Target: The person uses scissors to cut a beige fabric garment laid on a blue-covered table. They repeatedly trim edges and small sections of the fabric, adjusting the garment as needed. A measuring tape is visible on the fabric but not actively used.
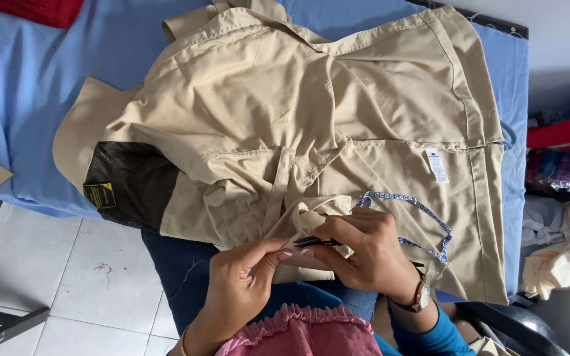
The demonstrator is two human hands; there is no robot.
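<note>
Garment: one beige garment (311,112) lies spread over the blue-covered table (21,99), reaching from the far edge to the near edge, where a bunched fold hangs toward the person's lap.
Dark patch: one dark panel (133,181) with a small yellow label sits on the garment's near-left part.
White tag: one white tag (437,165) is sewn on the right part of the garment.
Cord: one blue-and-white patterned cord (417,211) loops out from the bunched fold toward the near right.
Left hand: the left hand (239,283), near centre, has thumb and fingers pinched together on the near edge of the bunched beige fold.
Right hand: the right hand (364,254), just right of the left and touching the same fold, has its fingers clamped on one slim dark tool (318,242); its tip points left into the fold. One watch is on that wrist.
Tool type: too small to tell.
Surroundings: one red cloth (34,10) at the far left corner; a heap of pale cloth (562,257) well apart on the right; white floor tiles (67,277) near left.
</note>
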